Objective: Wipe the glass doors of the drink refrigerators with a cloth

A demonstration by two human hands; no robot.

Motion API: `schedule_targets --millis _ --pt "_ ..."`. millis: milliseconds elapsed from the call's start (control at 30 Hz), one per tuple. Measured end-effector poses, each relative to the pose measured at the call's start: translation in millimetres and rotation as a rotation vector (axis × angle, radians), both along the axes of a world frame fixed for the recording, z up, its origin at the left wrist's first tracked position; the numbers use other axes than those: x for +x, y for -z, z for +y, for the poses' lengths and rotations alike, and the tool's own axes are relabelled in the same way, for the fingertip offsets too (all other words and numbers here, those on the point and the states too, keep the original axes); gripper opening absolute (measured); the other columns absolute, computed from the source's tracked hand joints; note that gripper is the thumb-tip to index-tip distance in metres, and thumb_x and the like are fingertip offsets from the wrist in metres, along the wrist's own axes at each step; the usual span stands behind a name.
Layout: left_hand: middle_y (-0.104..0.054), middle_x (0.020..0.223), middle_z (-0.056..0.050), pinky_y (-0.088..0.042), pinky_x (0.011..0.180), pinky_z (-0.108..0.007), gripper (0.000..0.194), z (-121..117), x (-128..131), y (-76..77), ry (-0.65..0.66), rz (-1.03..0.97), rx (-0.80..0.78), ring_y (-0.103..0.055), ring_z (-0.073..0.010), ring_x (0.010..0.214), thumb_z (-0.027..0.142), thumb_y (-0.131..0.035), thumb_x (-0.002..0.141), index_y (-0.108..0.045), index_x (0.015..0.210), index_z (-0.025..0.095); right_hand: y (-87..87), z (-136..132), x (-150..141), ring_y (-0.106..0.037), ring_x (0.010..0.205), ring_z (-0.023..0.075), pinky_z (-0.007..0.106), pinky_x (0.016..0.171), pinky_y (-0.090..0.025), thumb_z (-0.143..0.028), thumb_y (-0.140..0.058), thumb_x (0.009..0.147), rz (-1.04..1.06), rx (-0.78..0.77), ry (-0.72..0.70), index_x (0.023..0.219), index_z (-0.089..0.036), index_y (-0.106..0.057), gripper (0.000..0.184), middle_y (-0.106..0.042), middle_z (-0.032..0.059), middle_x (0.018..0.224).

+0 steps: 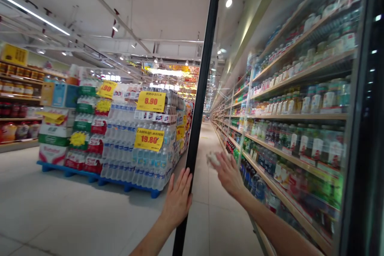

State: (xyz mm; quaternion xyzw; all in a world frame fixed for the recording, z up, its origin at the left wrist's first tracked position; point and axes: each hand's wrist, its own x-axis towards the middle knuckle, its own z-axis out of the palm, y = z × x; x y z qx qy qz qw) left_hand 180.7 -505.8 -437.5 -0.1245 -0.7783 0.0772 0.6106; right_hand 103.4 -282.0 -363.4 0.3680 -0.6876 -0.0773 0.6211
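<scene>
My left hand (177,198) is on the black frame (201,100) of a glass door. Its fingers point upward along the frame's edge, with the thumb on the right side. Farther right, my right hand (229,176) is held up at the door's glass pane (240,216), with a crumpled whitish cloth (213,159) under its fingers. The cloth is slightly blurred and partly covered by the hand. Through or reflected in the pane are long shelves (297,118) lined with bottles and jars; I cannot tell which.
To the left, stacked packs of bottled water (129,154) stand on a blue pallet (127,187), with yellow price signs (151,101) on them. Shelves of jars (18,104) are at the far left. A dark upright (357,128) edges the right side. Pale tiles cover the floor (75,216).
</scene>
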Motion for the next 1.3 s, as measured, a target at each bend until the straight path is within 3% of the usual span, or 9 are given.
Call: schedule_targets --millis 133,300,367,533,600,767,1000,1200,1300 --pt "-0.038 0.139 -0.012 -0.016 0.111 -0.045 0.056 -2.9 -0.6 -2.8 -0.023 -0.017 -0.016 -0.022 -0.022 0.135 0.018 -0.044 0.08 -0.033 0.134 0.011 16.7 -8.7 7.9 -0.031 0.131 0.0166 0.04 0.112 -0.014 -0.015 -0.046 0.083 0.021 0.265 -0.086 0.122 -0.029 -0.051 0.041 -0.042 0.0001 0.139" --pt "-0.038 0.139 -0.013 -0.017 0.11 -0.046 0.055 -4.4 -3.3 -8.0 -0.032 -0.007 0.006 -0.022 -0.0236 0.135 0.019 -0.045 0.08 -0.033 0.134 0.009 -47.3 -37.1 -0.3 -0.021 0.136 0.0244 0.05 0.109 -0.013 -0.016 -0.047 0.082 -0.045 -0.191 0.025 0.129 -0.024 -0.044 0.048 -0.036 0.0096 0.142" --pt "-0.037 0.139 -0.013 -0.017 0.11 -0.046 0.055 -4.0 -2.3 -9.4 -0.048 -0.017 0.005 -0.022 -0.0243 0.135 0.018 -0.044 0.08 -0.033 0.134 0.009 -36.3 -39.8 0.0 -0.021 0.136 0.0238 0.049 0.11 -0.012 -0.016 -0.047 0.082 -0.049 -0.099 0.0 0.128 -0.025 -0.045 0.047 -0.035 0.0078 0.143" --pt "-0.036 0.14 -0.013 -0.017 0.11 -0.045 0.056 -6.0 2.5 -10.1 -0.055 -0.008 -0.013 -0.023 -0.0239 0.135 0.018 -0.044 0.08 -0.032 0.134 0.008 42.7 -21.2 6.6 -0.03 0.132 0.0179 0.04 0.113 -0.011 -0.02 -0.046 0.085 -0.001 0.352 -0.132 0.116 -0.027 -0.056 0.033 -0.036 -0.0017 0.143" --pt "-0.036 0.14 -0.013 -0.018 0.11 -0.045 0.057 -6.6 3.3 -11.1 -0.056 -0.004 -0.02 -0.023 -0.0237 0.135 0.018 -0.044 0.08 -0.031 0.135 0.009 34.7 -15.3 4.9 -0.031 0.131 0.0168 0.041 0.112 -0.011 -0.018 -0.045 0.085 0.015 0.339 -0.143 0.116 -0.028 -0.056 0.034 -0.04 -0.0013 0.141" --pt "-0.036 0.14 -0.012 -0.019 0.109 -0.046 0.054 -2.0 5.2 -15.2 -0.035 -0.018 -0.004 -0.022 -0.0232 0.135 0.019 -0.043 0.081 -0.034 0.134 0.01 -21.6 -8.6 -0.9 -0.025 0.134 0.024 0.05 0.109 -0.014 -0.013 -0.045 0.082 0.006 -0.148 0.012 0.126 -0.024 -0.048 0.045 -0.043 0.0092 0.137" --pt "-0.038 0.139 -0.01 -0.016 0.111 -0.044 0.051 4.7 9.6 -6.9 0.006 -0.021 -0.051 -0.021 -0.0219 0.135 0.022 -0.043 0.081 -0.039 0.131 0.011 64.5 15.8 14.2 -0.031 0.131 0.0171 0.041 0.113 -0.01 -0.013 -0.043 0.084 -0.001 0.361 -0.079 0.118 -0.028 -0.055 0.039 -0.042 -0.0025 0.139" --pt "-0.037 0.14 -0.009 -0.014 0.111 -0.045 0.049 8.2 7.1 -4.2 0.0 -0.033 -0.05 -0.02 -0.0225 0.136 0.02 -0.042 0.082 -0.041 0.129 0.011 3.4 7.3 -0.7 -0.021 0.136 0.0233 0.049 0.11 -0.012 -0.015 -0.047 0.081 -0.018 -0.17 0.031 0.127 -0.021 -0.047 0.047 -0.041 0.0105 0.139" --pt "-0.037 0.14 -0.009 -0.015 0.111 -0.045 0.05 11.9 6.9 -1.1 0.014 -0.043 -0.058 -0.021 -0.0227 0.135 0.021 -0.042 0.081 -0.04 0.13 0.012 20.5 11.0 1.4 -0.02 0.136 0.0223 0.047 0.112 -0.012 -0.015 -0.047 0.081 -0.044 -0.108 0.025 0.121 -0.02 -0.053 0.041 -0.045 0.0091 0.136"
